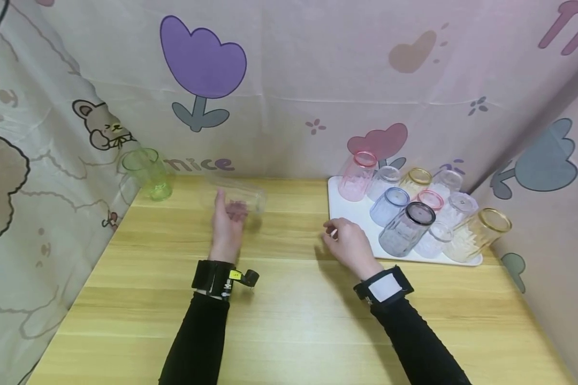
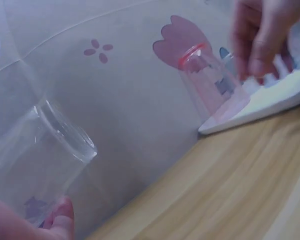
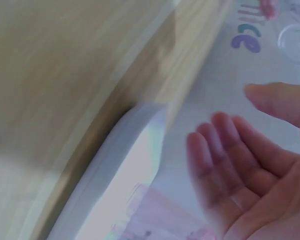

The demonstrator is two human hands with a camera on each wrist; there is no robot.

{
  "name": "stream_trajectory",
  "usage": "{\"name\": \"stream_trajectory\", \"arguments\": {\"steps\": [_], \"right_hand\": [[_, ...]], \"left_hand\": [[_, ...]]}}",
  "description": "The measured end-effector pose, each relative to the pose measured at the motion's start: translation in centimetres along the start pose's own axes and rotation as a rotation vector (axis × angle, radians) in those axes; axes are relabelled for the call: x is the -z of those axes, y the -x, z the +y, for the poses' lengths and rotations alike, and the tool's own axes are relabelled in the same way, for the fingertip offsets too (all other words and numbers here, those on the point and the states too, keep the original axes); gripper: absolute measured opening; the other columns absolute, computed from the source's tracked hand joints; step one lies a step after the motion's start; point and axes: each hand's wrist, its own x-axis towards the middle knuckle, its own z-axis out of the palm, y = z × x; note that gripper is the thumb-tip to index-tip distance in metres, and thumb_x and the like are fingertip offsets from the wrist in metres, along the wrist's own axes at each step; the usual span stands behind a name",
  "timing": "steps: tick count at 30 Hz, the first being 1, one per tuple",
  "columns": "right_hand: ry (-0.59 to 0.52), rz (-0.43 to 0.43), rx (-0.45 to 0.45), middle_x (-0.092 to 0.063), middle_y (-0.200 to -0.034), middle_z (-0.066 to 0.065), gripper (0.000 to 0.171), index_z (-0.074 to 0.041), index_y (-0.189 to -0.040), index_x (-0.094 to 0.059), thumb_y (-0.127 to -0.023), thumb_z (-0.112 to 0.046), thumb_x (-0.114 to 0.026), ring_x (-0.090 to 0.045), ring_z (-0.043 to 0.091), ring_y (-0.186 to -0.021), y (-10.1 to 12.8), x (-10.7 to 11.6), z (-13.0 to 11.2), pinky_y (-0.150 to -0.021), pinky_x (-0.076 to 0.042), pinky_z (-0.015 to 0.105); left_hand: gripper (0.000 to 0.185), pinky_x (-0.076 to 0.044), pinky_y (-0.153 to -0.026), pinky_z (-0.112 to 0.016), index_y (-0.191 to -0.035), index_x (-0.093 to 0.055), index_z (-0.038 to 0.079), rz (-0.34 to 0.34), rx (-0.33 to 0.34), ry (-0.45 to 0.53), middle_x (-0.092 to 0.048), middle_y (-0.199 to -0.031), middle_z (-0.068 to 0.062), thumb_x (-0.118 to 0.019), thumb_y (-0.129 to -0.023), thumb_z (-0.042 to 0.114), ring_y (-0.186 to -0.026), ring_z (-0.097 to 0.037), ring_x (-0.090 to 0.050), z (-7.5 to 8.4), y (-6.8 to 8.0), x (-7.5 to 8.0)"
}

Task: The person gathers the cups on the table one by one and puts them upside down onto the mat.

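Two hands work beside the white tray (image 1: 347, 222): my left hand (image 1: 227, 227) curls its fingers round a clear cup (image 1: 238, 195), tilted, left of the tray; my right hand (image 1: 349, 245) hovers loose-fingered and empty at the tray's near-left edge.

Black long sleeves, black wrist straps, yellow-tagged camera on left, white patch on right

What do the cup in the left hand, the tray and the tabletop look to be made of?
Clear cup: colourless see-through glass or hard plastic, glossy; the curtain shows through it.
Tray: white, smooth, matte, probably plastic; rounded edge.
Table: pale wood or wood-look laminate, with visible grain lines and a slight sheen.
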Motion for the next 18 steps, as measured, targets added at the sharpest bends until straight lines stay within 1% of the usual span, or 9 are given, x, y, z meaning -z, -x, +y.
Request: {"name": "stream_trajectory", "arguments": {"steps": [4, 7, 9, 11, 12, 13, 15, 17, 18], "right_hand": [[-0.089, 0.078, 0.063, -0.072, -0.103, 0.013, 0.037, 0.001, -0.121, -0.07, -0.088, -0.011, -0.081, -0.07, 0.028, -0.087, -0.3, -0.3, -1.1, -0.076, -0.061, 0.042], [-0.17, 0.108, 0.085, -0.069, -0.114, 0.014, 0.05, 0.001, -0.131, -0.064, -0.088, -0.012, -0.083, -0.068, 0.029, -0.095, -0.4, -0.5, -2.1, -0.079, -0.062, 0.043], [-0.222, 0.12, 0.095, -0.065, -0.122, 0.015, 0.058, 0.0, -0.138, -0.059, -0.087, -0.013, -0.084, -0.066, 0.03, -0.102, -0.4, -0.6, -2.7, -0.084, -0.061, 0.046], [-0.254, 0.132, 0.12, -0.062, -0.131, 0.016, 0.066, 0.0, -0.143, -0.054, -0.086, -0.013, -0.085, -0.063, 0.032, -0.109, -0.4, -0.7, -3.2, -0.088, -0.06, 0.048], [-0.265, 0.138, 0.138, -0.06, -0.135, 0.017, 0.07, 0.0, -0.145, -0.052, -0.086, -0.014, -0.086, -0.062, 0.033, -0.112, -0.4, -0.8, -3.4, -0.09, -0.059, 0.049], [-0.27, 0.145, 0.155, -0.058, -0.138, 0.018, 0.074, 0.0, -0.147, -0.05, -0.085, -0.014, -0.087, -0.06, 0.034, -0.115, -0.4, -0.9, -3.6, -0.092, -0.059, 0.05], [-0.27, 0.159, 0.193, -0.055, -0.143, 0.019, 0.08, 0.0, -0.149, -0.047, -0.083, -0.016, -0.089, -0.059, 0.036, -0.119, -0.4, -1.1, -3.9, -0.094, -0.058, 0.049], [-0.27, 0.174, 0.226, -0.052, -0.147, 0.02, 0.086, 0.001, -0.151, -0.045, -0.08, -0.017, -0.091, -0.058, 0.036, -0.121, -0.4, -1.2, -4.3, -0.097, -0.057, 0.048], [-0.271, 0.181, 0.238, -0.051, -0.148, 0.02, 0.089, 0.001, -0.151, -0.044, -0.079, -0.018, -0.092, -0.058, 0.037, -0.123, -0.4, -1.3, -4.4, -0.099, -0.056, 0.048]], "left_hand": [[0.052, -0.045, -0.105, -0.031, -0.088, -0.054, 0.006, 0.002, 0.026, 0.072, -0.064, -0.097, -0.006, -0.056, -0.103, 0.056, -0.098, -0.021, -0.058, -1.0, 0.5, -0.4], [0.054, -0.048, -0.099, -0.029, -0.085, -0.057, 0.007, -0.003, 0.045, 0.074, -0.066, -0.094, -0.005, -0.054, -0.103, 0.058, -0.093, -0.02, -0.06, -1.8, 0.9, -0.8], [0.057, -0.05, -0.096, -0.029, -0.083, -0.058, 0.005, -0.005, 0.059, 0.071, -0.066, -0.093, -0.006, -0.053, -0.103, 0.058, -0.09, -0.02, -0.061, -2.3, 1.2, -1.2], [0.058, -0.052, -0.094, -0.028, -0.095, -0.059, 0.002, -0.009, 0.081, 0.063, -0.065, -0.098, -0.007, -0.051, -0.104, 0.06, -0.09, -0.02, -0.062, -2.8, 1.5, -1.6], [0.06, -0.053, -0.095, -0.027, -0.107, -0.058, 0.001, -0.015, 0.095, 0.056, -0.063, -0.103, -0.008, -0.05, -0.104, 0.061, -0.092, -0.019, -0.062, -3.0, 1.7, -1.8], [0.063, -0.054, -0.096, -0.027, -0.118, -0.054, 0.0, -0.02, 0.11, 0.056, -0.061, -0.109, -0.01, -0.049, -0.104, 0.061, -0.094, -0.019, -0.062, -3.3, 1.8, -1.9], [0.07, -0.055, -0.098, -0.027, -0.136, -0.043, 0.001, -0.035, 0.137, 0.05, -0.056, -0.119, -0.012, -0.047, -0.103, 0.063, -0.1, -0.019, -0.062, -3.7, 2.1, -2.3], [0.076, -0.056, -0.098, -0.027, -0.143, -0.037, 0.003, -0.053, 0.16, 0.038, -0.052, -0.125, -0.013, -0.047, -0.102, 0.066, -0.103, -0.019, -0.062, -4.2, 2.3, -2.6], [0.076, -0.056, -0.097, -0.027, -0.143, -0.037, 0.003, -0.062, 0.167, 0.031, -0.051, -0.127, -0.014, -0.047, -0.102, 0.066, -0.104, -0.02, -0.062, -4.4, 2.5, -2.7]]}}
